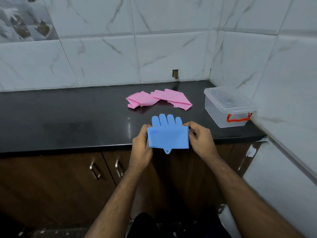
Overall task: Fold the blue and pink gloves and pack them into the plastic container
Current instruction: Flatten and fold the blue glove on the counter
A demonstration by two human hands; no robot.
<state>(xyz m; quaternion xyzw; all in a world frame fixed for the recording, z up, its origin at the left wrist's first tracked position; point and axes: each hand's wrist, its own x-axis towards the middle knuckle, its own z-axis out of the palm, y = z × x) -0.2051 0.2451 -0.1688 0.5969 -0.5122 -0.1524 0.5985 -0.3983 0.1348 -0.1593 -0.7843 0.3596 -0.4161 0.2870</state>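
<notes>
Glossy black counter [68, 109], clear plastic container [228, 109]

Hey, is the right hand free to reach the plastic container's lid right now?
Probably not yet. The right hand is pinching the blue glove together with the left hand. The path across the counter to the container looks unobstructed.

The blue glove [167, 134] is held at the front edge of the bench [68, 117], its cuff folded over the palm so that four fingertips show above the fold and a small hanging tab points toward the viewer. Two pink gloves [158, 99] are laid crumpled and overlapping farther back on the bench, their ribbed sides partly shown. The plastic container [228, 107], clear with a red latch, is set to the right near the wall, its lid on.
</notes>
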